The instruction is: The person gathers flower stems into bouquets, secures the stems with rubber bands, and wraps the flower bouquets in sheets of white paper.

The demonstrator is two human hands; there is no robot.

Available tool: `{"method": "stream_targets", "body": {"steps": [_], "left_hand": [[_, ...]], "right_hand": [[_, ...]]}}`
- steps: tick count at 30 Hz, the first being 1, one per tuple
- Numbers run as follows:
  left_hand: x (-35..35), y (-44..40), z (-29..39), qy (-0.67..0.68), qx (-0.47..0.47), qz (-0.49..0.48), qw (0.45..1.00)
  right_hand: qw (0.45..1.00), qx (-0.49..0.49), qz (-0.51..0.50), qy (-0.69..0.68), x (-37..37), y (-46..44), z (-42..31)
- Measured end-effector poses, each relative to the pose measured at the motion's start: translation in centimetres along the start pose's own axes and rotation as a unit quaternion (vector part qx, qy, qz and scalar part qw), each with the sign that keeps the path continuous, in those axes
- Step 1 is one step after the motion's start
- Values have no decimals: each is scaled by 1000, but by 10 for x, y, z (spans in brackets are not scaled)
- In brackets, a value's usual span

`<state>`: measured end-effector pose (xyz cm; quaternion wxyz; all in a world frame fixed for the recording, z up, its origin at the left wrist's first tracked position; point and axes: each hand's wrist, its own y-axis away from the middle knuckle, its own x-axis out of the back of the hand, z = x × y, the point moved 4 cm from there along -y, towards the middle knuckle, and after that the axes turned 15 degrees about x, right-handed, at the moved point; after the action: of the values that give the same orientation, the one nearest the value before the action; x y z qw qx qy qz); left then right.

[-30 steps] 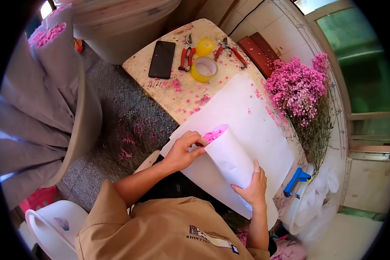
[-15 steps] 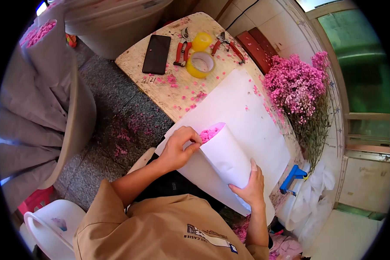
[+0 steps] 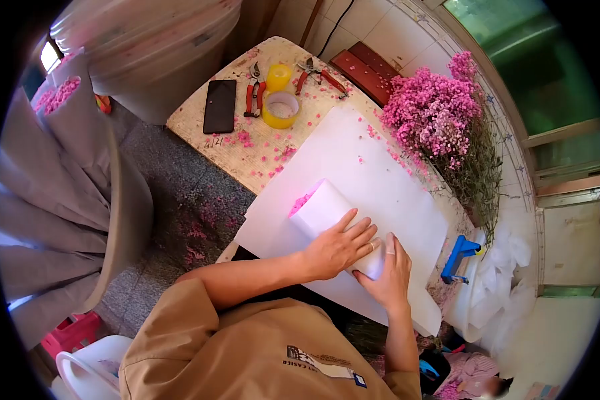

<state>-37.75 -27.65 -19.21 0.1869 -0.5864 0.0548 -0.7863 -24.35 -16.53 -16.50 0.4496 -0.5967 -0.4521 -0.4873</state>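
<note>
A white paper roll (image 3: 325,212) lies at a slant over the large white paper sheet (image 3: 387,177), with pink flowers (image 3: 303,201) showing at its upper left end. My left hand (image 3: 343,248) rests flat across the middle of the roll, fingers stretched out. Around the roll's lower end, my right hand (image 3: 388,272) has its thumb on the near side and its fingers on the far side. The stems inside the paper are hidden.
On the table (image 3: 188,119) are a phone (image 3: 220,107), two pruning shears (image 3: 255,90), tape rolls (image 3: 282,110) and loose petals. A pink flower bunch (image 3: 433,113) lies along the right. A blue tape dispenser (image 3: 457,259) is at the right edge; a large bin (image 3: 130,200) stands left.
My left hand has left the roll's open top and now lies across its middle. The roll is tipped further left and lower on the sheet. My right hand stays at the lower end.
</note>
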Motion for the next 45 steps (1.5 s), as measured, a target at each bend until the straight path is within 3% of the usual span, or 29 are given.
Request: {"method": "stream_targets", "body": {"steps": [7,14,20,28,45], "left_hand": [[-4,-8,2,-18,1,-29,999],[5,-16,2,11,5,-56,998],[-5,-17,2,34,7,-11,999],[-1,-21,3,50,10,-27,998],[7,-29,1,63,5,-39,997]], "right_hand": [[988,79,135,14,0,37,7],[985,102,140,-9,1,35,24],[993,74,69,-68,12,30,27],[977,-31,-163,-137,19,-6,36],[967,-27,-132,-218,13,-6,46]]}}
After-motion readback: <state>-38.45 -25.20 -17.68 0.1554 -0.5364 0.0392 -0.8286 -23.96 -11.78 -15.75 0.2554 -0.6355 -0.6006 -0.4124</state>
